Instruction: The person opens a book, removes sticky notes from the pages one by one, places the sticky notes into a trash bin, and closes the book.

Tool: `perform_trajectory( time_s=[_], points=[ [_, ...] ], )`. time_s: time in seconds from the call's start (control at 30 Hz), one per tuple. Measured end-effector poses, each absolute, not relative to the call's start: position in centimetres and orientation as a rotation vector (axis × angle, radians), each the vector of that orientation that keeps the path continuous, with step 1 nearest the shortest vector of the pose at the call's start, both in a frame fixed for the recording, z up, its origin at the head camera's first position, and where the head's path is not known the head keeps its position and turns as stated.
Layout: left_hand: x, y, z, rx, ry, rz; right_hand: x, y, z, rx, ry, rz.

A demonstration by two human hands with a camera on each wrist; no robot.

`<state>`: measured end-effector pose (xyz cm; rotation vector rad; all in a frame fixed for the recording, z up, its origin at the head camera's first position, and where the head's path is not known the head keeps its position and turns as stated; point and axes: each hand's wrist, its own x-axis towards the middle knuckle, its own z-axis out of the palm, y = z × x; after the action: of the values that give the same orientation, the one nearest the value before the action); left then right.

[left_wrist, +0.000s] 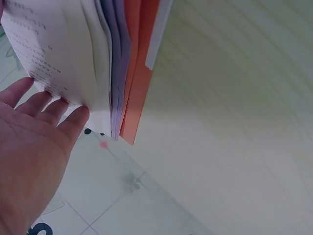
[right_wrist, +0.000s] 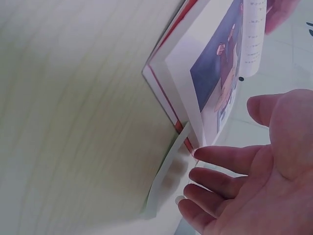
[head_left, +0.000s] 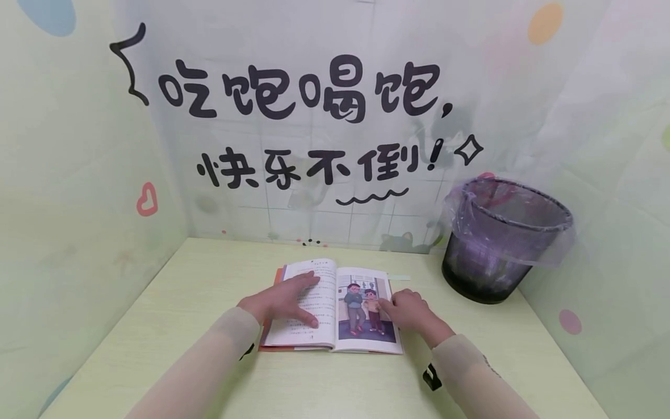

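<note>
An open book [head_left: 335, 308] lies on the table, with printed text on its left page [left_wrist: 44, 54] and a coloured picture of two figures on its right page [head_left: 364, 307]. My left hand [head_left: 287, 298] rests spread on the left page, its fingertips touching the paper in the left wrist view. At the book's right edge is my right hand [head_left: 413, 311], its thumb over the picture's side. The right wrist view shows that thumb well apart from the loosely extended fingers [right_wrist: 230, 159], the index fingertip right at the book's corner. A pale strip [right_wrist: 168, 166] sticks out of the book there.
At the back right of the table [head_left: 209, 279] stands a black mesh waste bin [head_left: 484, 267] with a thin purple liner over its rim. A printed cloth wall [head_left: 314, 215] with large black writing rises behind the table, and similar walls flank both sides.
</note>
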<state>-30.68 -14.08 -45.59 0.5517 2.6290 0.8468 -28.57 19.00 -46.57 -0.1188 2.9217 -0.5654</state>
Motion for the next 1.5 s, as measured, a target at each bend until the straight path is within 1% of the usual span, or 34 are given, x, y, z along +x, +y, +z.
perform_trajectory(
  time_s=[0.23,0.6,0.83,1.07,1.2,1.3,1.5],
  points=[
    [-30.7,-14.0,-46.0,0.553,2.626,0.846,-28.6,18.9,-46.5,-0.07,2.916,-0.715],
    [-30.6,-14.1,-46.3,0.552,2.626,0.846,-28.4,18.9,-45.6,-0.011,2.796,-1.31],
    [-30.6,-14.2,-46.4,0.555,2.628,0.873,-28.4,18.6,-45.3,-0.035,2.385,-1.765],
    [-30.8,-14.6,-46.5,0.614,2.694,0.86,-28.2,17.5,-46.1,-0.102,2.052,-2.003],
    [-30.9,-15.0,-46.6,0.626,2.744,0.846,-27.3,16.0,-47.1,-0.194,2.18,-1.91],
    [-30.9,-15.7,-46.6,0.663,2.781,0.855,-26.4,14.7,-47.7,-0.352,2.411,-1.676],
    [-31.0,-17.3,-46.6,0.641,2.849,0.951,-25.0,12.9,-48.3,-0.724,2.659,-1.199]
  ],
)
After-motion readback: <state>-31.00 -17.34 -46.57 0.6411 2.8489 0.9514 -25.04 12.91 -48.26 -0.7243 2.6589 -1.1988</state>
